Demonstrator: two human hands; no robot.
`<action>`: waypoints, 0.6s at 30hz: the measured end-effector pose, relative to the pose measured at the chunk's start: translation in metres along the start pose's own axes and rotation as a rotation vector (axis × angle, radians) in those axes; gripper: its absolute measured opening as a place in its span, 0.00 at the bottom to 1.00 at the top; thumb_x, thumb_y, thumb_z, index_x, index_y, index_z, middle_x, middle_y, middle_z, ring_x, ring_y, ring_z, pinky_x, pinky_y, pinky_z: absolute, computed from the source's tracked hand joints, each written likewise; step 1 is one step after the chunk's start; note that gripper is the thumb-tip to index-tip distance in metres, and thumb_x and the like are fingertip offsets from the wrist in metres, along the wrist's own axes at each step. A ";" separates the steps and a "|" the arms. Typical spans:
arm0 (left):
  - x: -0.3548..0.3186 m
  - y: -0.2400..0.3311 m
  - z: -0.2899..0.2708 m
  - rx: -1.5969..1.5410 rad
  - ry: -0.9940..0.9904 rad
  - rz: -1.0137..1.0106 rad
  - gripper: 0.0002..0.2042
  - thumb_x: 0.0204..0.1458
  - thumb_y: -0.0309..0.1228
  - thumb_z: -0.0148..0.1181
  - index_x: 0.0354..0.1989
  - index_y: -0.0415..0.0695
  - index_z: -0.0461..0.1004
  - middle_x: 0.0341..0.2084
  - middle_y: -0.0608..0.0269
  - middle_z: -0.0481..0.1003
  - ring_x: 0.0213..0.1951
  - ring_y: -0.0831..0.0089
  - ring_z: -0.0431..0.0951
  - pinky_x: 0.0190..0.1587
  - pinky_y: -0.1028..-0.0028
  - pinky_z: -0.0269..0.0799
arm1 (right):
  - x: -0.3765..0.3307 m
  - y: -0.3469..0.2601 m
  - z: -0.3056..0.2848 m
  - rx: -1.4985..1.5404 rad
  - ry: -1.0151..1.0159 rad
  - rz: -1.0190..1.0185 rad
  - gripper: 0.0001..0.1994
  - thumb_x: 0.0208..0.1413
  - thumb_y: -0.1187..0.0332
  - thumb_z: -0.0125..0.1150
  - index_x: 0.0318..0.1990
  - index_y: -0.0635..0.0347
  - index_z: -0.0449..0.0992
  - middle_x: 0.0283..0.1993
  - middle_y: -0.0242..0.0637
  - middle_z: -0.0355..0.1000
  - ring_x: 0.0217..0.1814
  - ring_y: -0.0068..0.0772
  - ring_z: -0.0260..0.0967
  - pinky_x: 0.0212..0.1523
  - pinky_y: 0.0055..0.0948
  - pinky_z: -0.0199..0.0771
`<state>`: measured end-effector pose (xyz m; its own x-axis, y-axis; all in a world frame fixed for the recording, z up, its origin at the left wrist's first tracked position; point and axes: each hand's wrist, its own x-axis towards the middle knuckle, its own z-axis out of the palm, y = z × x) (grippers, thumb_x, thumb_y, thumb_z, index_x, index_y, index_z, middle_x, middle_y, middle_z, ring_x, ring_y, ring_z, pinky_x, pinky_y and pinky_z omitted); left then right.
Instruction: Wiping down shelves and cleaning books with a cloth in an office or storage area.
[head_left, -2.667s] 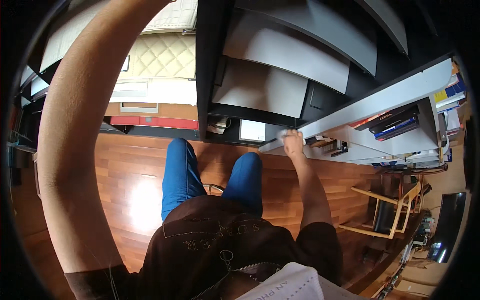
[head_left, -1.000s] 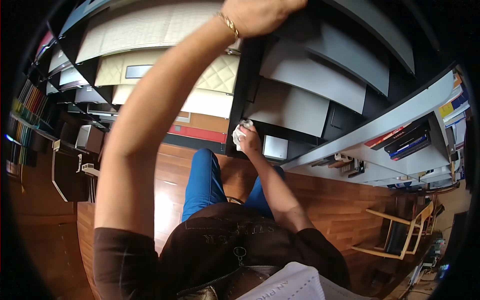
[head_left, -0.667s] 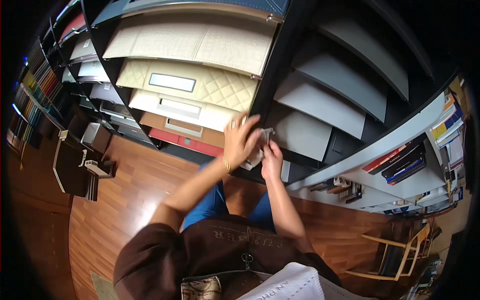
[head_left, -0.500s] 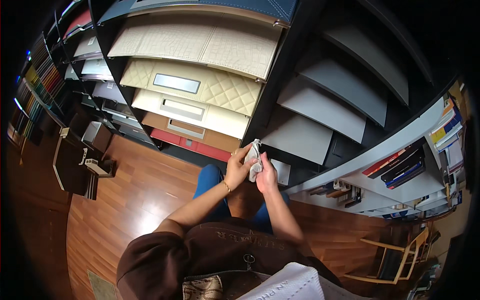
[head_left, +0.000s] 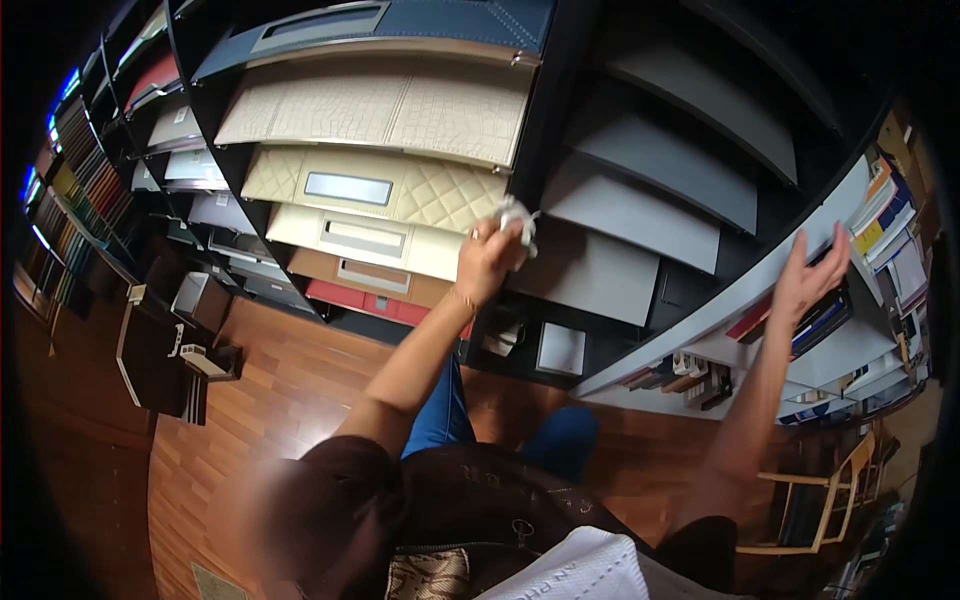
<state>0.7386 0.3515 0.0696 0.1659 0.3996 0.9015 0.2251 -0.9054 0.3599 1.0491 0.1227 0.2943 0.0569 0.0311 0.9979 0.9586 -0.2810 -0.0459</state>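
Observation:
My left hand [head_left: 486,265] is closed around a crumpled whitish cloth [head_left: 517,218], part of which sticks out above the fingers. That hand is in front of the black upright between two banks of shelves. Just left of it lie a cream quilted panel [head_left: 450,190] and a plain cream panel [head_left: 435,252] with a framed window. My right hand [head_left: 810,280] is stretched out to the right with fingers apart and nothing in it. It is over the white curved shelf unit [head_left: 690,320], near several dark books [head_left: 825,330]; whether it touches the unit I cannot tell.
Grey panels [head_left: 640,210] slope on black shelves right of the upright. A white square item [head_left: 561,348] is on the bottom shelf. A wooden chair [head_left: 800,510] stands at the lower right. Dark furniture [head_left: 150,360] is on the left, on the wood floor [head_left: 270,370].
My hands have parted. The left has moved up toward the shelves with the cloth, while the right has let go of it and swung out to the right.

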 end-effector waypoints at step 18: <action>0.138 0.049 -0.022 0.206 0.245 0.228 0.17 0.42 0.16 0.63 0.43 0.47 0.76 0.33 0.54 0.72 0.32 0.59 0.75 0.32 0.67 0.72 | 0.048 0.063 0.040 -0.383 0.050 -0.031 0.34 0.59 0.51 0.54 0.70 0.42 0.50 0.64 0.50 0.59 0.62 0.51 0.62 0.58 0.44 0.62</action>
<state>0.7513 0.3592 0.2168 0.0053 0.1228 0.9924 0.4012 -0.9093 0.1104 1.1232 0.1446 0.3371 0.0065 0.0008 1.0000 0.7856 -0.6187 -0.0046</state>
